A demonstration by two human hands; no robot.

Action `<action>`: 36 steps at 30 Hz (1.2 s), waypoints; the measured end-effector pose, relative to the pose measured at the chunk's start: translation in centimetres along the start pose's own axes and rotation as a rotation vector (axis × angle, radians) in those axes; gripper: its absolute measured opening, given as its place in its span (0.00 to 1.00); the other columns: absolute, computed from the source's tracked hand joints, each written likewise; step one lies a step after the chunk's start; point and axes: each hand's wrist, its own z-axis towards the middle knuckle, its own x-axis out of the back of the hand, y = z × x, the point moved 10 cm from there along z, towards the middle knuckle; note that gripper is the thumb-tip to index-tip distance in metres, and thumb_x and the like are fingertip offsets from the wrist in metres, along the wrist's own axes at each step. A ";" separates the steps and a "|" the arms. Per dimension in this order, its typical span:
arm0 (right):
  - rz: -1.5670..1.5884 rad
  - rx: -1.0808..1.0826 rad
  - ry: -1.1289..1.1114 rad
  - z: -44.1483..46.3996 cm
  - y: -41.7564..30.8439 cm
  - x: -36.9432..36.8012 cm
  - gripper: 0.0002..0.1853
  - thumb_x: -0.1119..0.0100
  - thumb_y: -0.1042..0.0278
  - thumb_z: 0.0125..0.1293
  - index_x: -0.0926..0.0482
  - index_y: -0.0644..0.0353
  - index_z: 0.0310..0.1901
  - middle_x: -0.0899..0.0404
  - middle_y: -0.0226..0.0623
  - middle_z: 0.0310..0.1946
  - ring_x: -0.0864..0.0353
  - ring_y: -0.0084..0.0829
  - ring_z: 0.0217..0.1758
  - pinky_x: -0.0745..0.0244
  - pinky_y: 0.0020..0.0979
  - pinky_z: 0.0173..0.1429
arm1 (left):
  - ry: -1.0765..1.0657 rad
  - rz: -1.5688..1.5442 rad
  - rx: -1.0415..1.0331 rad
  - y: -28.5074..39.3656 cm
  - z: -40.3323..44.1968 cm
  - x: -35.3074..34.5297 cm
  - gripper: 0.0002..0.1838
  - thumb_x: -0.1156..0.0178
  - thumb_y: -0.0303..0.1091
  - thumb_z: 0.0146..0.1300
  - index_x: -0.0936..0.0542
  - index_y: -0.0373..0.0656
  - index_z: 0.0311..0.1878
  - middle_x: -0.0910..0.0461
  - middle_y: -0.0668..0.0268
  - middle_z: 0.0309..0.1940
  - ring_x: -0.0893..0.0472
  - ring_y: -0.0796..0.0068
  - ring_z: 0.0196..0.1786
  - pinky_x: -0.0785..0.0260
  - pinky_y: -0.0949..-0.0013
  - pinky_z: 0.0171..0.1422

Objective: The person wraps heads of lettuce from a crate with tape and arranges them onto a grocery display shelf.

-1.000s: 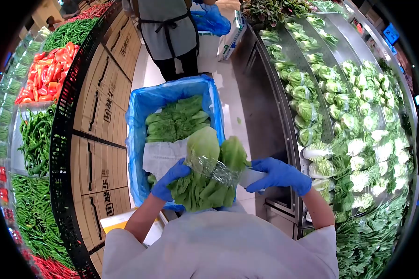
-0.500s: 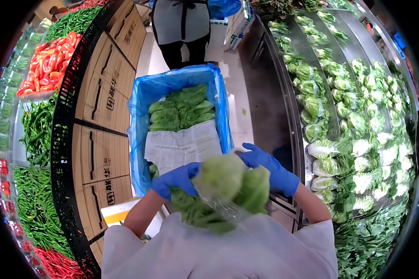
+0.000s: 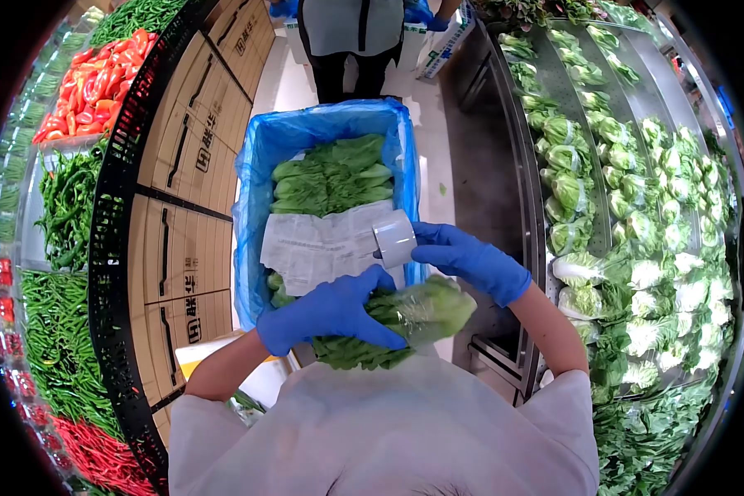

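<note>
My left hand point(image 3: 335, 312), in a blue glove, grips a bunch of leafy lettuce point(image 3: 434, 310) close to my chest. Shiny clear film or tape wraps the pale stem end, which points right. In my gloved right hand point(image 3: 471, 260) is a roll of clear tape point(image 3: 394, 238), pinched at its right side above the lettuce. Beyond both hands stands a crate lined with blue plastic point(image 3: 244, 190). Rows of green lettuce point(image 3: 331, 178) lie inside it, partly covered by a sheet of printed paper point(image 3: 306, 244).
A person in a grey apron point(image 3: 351, 29) stands past the crate. On the right, a sloped metal shelf point(image 3: 636, 50) bears wrapped lettuce and cabbages point(image 3: 583, 273). To the left, wooden drawers point(image 3: 169, 248) support green chillies point(image 3: 58, 347) and red peppers point(image 3: 95, 87).
The lettuce has turned so its stem end points right. My right hand has left the lettuce and now holds the tape roll. The other person has shifted right in view.
</note>
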 end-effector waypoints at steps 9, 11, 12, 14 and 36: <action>-0.194 0.143 -0.217 -0.2 -6.1 -5.5 0.32 0.36 0.61 0.56 0.34 0.63 0.60 0.27 0.36 0.54 0.29 0.25 0.56 0.36 0.25 0.61 | 0.009 -0.510 -0.199 0.0 1.1 1.6 0.38 0.29 0.35 0.46 0.34 0.42 0.61 0.29 0.66 0.54 0.29 0.76 0.56 0.35 0.72 0.59; -0.271 0.142 -0.220 -0.3 -6.5 -6.1 0.31 0.35 0.60 0.55 0.32 0.63 0.59 0.28 0.37 0.55 0.30 0.26 0.58 0.37 0.26 0.62 | -0.005 -0.556 -0.231 0.2 0.9 1.7 0.37 0.30 0.34 0.48 0.34 0.42 0.61 0.29 0.66 0.54 0.30 0.77 0.56 0.35 0.73 0.58; -0.373 0.201 -0.190 -0.4 -6.9 -6.3 0.30 0.34 0.59 0.54 0.30 0.63 0.57 0.28 0.39 0.55 0.30 0.27 0.58 0.37 0.26 0.62 | 0.042 -0.545 -0.200 -0.4 0.8 1.9 0.36 0.30 0.35 0.49 0.35 0.42 0.62 0.29 0.66 0.54 0.28 0.77 0.55 0.34 0.74 0.57; -0.477 0.257 -0.159 -1.0 -7.4 -6.7 0.30 0.33 0.59 0.53 0.28 0.64 0.56 0.29 0.40 0.56 0.31 0.27 0.59 0.38 0.27 0.62 | 0.088 -0.536 -0.171 -1.8 1.1 2.1 0.36 0.31 0.35 0.50 0.35 0.41 0.62 0.29 0.66 0.54 0.27 0.78 0.54 0.33 0.75 0.57; -0.532 0.382 0.502 -6.1 -2.8 0.6 0.25 0.28 0.59 0.47 0.24 0.65 0.43 0.21 0.37 0.32 0.21 0.24 0.33 0.25 0.26 0.38 | -0.196 -1.349 -0.411 -3.4 4.0 -1.0 0.38 0.42 0.39 0.61 0.51 0.44 0.69 0.40 0.62 0.63 0.36 0.68 0.64 0.41 0.65 0.67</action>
